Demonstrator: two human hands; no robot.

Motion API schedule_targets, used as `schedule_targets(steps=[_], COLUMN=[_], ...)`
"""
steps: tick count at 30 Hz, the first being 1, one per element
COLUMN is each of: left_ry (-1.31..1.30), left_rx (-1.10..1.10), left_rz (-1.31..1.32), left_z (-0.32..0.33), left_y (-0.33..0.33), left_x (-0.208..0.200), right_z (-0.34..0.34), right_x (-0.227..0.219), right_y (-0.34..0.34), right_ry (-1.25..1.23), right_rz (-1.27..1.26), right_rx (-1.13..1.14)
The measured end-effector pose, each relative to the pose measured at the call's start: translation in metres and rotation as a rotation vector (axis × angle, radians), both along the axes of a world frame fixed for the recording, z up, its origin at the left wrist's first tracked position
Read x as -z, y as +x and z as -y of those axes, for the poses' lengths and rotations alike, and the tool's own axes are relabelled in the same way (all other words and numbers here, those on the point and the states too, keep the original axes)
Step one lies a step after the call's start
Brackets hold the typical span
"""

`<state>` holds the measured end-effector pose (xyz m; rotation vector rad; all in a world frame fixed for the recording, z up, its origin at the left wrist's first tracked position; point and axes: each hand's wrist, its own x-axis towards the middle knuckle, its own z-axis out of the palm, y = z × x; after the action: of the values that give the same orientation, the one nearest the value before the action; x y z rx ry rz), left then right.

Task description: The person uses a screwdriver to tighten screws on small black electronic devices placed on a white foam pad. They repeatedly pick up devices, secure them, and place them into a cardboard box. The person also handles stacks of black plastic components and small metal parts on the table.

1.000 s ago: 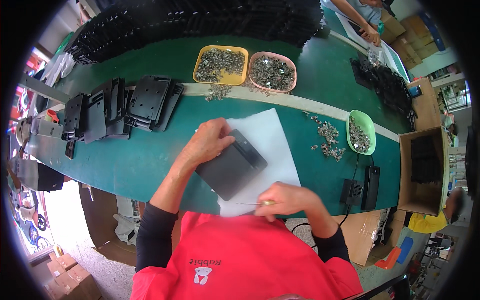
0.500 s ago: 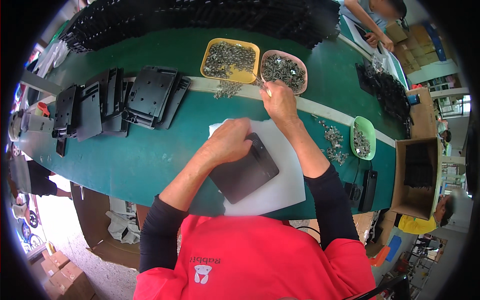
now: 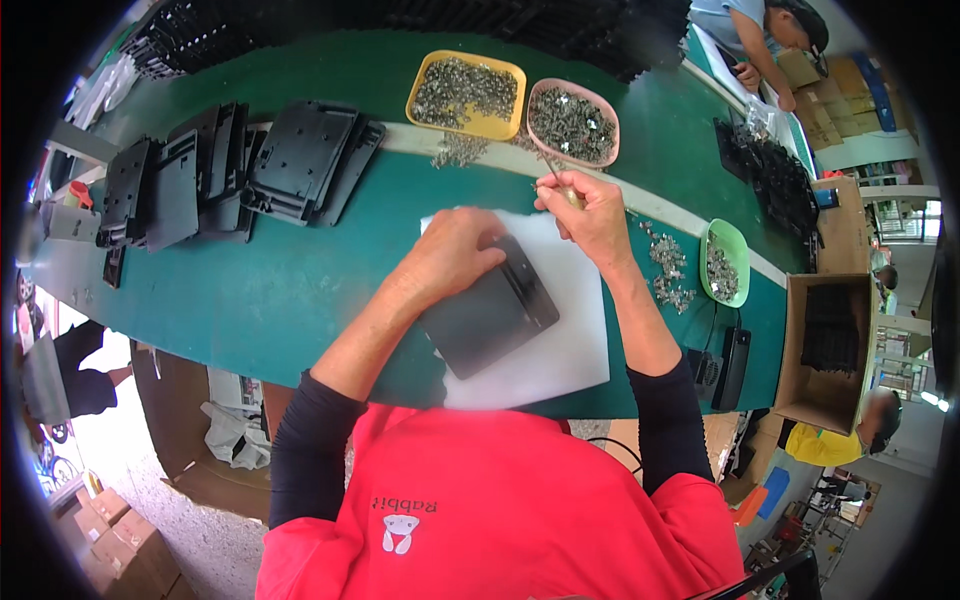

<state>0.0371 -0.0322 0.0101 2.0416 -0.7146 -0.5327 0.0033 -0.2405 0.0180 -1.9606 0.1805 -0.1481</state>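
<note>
A flat black plastic panel point(image 3: 485, 325), with a raised ridge along its right side, lies at an angle on a white foam sheet point(image 3: 575, 345). My left hand point(image 3: 455, 250) is closed over its upper left corner, thumb on the top face; the other fingertips are partly hidden. Above and to the right of the panel, my right hand point(image 3: 592, 215) pinches a thin tool point(image 3: 572, 197) with a pale yellowish handle and a slim metal shaft. That shaft points up-left, toward the small metal parts between the yellow tray point(image 3: 411, 105) and the pink tray point(image 3: 614, 140).
Black panels point(image 3: 300, 160) stand stacked at the left, with more black parts along the back. A green tray point(image 3: 741, 265) of metal pieces sits right, beside loose pieces point(image 3: 668, 260). Cardboard boxes point(image 3: 785, 400) flank the green table point(image 3: 250, 300). A co-worker point(image 3: 745, 30) sits far right.
My right hand has drawn back from the trays toward the panel, and more of the tool's handle shows. My left hand stays at the panel's corner, its fingers shifted slightly. The whole view has shifted.
</note>
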Motion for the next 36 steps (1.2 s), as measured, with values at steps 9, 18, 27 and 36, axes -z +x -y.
schedule_targets(steps=[9, 18, 27, 36], left_ry=[-0.235, -0.322, -0.259, 0.103], left_rx=[-0.134, -0.208, -0.211, -0.230], left_rz=[-0.091, -0.063, 0.199, 0.449], left_z=[-0.004, 0.005, 0.006, -0.003], left_y=[-0.004, -0.031, -0.049, -0.051], left_x=[-0.015, -0.020, -0.008, 0.011], right_z=[-0.025, -0.029, -0.019, 0.005], right_x=[-0.020, -0.032, -0.030, 0.001], right_y=[-0.030, -0.043, -0.054, -0.064], right_ry=[-0.412, 0.390, 0.215, -0.533], right_rz=[0.415, -0.081, -0.225, 0.280], right_rx=[-0.248, -0.092, -0.245, -0.547])
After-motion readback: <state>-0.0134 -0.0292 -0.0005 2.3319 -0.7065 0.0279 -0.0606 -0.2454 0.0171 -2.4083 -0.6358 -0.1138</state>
